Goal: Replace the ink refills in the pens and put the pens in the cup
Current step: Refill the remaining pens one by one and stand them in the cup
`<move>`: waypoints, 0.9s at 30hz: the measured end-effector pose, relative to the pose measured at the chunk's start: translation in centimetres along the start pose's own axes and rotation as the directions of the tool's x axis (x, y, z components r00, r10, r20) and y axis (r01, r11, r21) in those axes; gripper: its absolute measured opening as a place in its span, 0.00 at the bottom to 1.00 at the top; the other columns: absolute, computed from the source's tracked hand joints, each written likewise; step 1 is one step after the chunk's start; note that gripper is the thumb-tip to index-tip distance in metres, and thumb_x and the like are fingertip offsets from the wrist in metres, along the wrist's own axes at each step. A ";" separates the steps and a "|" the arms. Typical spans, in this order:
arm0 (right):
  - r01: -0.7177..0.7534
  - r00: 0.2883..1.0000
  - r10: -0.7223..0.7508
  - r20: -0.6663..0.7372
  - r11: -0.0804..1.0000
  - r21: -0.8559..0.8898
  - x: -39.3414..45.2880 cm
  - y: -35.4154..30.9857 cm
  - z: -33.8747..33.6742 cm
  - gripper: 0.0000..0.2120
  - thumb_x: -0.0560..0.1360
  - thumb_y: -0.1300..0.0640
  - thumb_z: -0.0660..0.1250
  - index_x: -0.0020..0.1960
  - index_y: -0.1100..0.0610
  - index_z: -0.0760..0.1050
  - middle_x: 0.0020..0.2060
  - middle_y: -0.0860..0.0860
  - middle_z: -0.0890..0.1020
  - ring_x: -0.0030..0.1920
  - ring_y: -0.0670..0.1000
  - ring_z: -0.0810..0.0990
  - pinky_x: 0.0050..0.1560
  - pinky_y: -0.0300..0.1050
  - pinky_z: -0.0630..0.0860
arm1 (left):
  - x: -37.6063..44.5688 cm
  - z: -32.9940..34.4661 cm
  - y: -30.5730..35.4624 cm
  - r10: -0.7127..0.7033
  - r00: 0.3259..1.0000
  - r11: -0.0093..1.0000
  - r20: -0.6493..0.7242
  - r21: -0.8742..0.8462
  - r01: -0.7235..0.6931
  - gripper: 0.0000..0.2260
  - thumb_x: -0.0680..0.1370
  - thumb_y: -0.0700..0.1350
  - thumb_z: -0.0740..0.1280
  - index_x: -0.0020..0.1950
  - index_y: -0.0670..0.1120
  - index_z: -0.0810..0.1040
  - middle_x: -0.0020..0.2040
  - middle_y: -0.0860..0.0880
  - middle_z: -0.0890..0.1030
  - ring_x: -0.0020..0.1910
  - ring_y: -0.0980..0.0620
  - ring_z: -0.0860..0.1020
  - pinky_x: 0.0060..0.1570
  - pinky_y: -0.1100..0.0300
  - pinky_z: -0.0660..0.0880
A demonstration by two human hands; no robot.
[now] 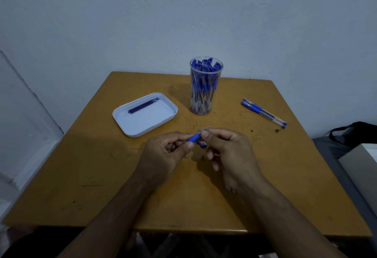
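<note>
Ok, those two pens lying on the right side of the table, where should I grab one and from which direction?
Probably pinch the nearer pen from above at its blue rubber grip section, thumb and finger across the barrel. Both lie flat, side by side and touching, pointing diagonally away from the cup, so come in from the open near side rather than between them. The table around them leaves room.

Hands: two, left [163,151] and right [230,151]
Desk [102,176]: one
Clear cup [206,88]: one
Pens in the cup: many, too crowded to count
Loose pens on the desk [264,113]: two, side by side
Pen held in the hands [195,137]: one
White tray [144,114]: one
Refills in the tray [142,105]: a small bunch, number unclear
</note>
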State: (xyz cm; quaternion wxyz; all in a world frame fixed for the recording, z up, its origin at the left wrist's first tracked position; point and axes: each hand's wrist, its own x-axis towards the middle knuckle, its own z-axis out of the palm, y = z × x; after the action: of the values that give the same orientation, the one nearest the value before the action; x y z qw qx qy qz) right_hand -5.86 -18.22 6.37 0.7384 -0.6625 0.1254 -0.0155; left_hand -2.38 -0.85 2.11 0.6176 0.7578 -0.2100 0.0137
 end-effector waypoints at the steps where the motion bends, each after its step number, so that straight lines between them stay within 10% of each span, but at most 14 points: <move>1: -0.005 1.000 0.006 -0.029 0.999 0.041 0.0 -0.2 0.0 0.06 0.77 0.58 0.72 0.51 0.58 0.86 0.39 0.60 0.85 0.28 0.48 0.74 0.22 0.41 0.68 | 0.0 0.0 0.0 -0.009 1.000 1.000 -0.003 -0.003 0.009 0.11 0.78 0.42 0.71 0.60 0.53 0.83 0.41 0.54 0.85 0.41 0.54 0.82 0.42 0.65 0.78; 10: 0.190 0.921 -0.113 -0.374 0.966 0.177 2.0 -2.3 -3.0 0.04 0.84 0.59 0.63 0.54 0.55 0.76 0.42 0.57 0.86 0.35 0.48 0.78 0.29 0.42 0.74 | 0.1 0.2 -0.1 -0.039 0.999 0.999 -0.028 0.009 0.040 0.10 0.79 0.42 0.71 0.57 0.55 0.83 0.40 0.48 0.84 0.40 0.48 0.81 0.41 0.59 0.79; 16: 0.048 0.974 -0.085 -0.211 0.983 -0.177 2.1 -2.8 -6.2 0.11 0.78 0.65 0.69 0.57 0.53 0.83 0.47 0.55 0.84 0.44 0.52 0.81 0.39 0.44 0.79 | 0.1 0.2 -0.2 -0.065 0.997 0.998 -0.048 0.025 0.066 0.10 0.79 0.42 0.71 0.59 0.52 0.84 0.40 0.46 0.84 0.39 0.53 0.81 0.42 0.64 0.79; 20: 0.070 0.959 -0.242 -0.149 0.709 -0.701 1.8 -2.3 -7.0 0.11 0.79 0.61 0.70 0.58 0.51 0.84 0.48 0.47 0.85 0.45 0.43 0.81 0.44 0.40 0.80 | 0.1 0.2 -0.2 -0.067 0.997 0.997 -0.048 0.041 0.069 0.10 0.79 0.42 0.71 0.60 0.50 0.84 0.40 0.48 0.84 0.39 0.52 0.81 0.42 0.63 0.79; 27: 0.003 0.970 -0.216 -0.110 0.461 -0.887 1.7 -0.8 -7.1 0.10 0.79 0.59 0.69 0.58 0.54 0.85 0.52 0.49 0.86 0.44 0.44 0.79 0.41 0.32 0.74 | 0.1 0.3 -0.2 -0.060 0.997 0.997 -0.042 0.049 0.062 0.10 0.79 0.43 0.71 0.59 0.53 0.84 0.39 0.49 0.84 0.39 0.51 0.81 0.41 0.63 0.79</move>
State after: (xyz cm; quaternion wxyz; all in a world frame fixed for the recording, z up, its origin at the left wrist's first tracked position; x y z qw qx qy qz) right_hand -5.60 -25.52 6.20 0.2713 -0.9488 0.1482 -0.0649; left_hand -2.30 -1.11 1.84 0.6025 0.7788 -0.1737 0.0156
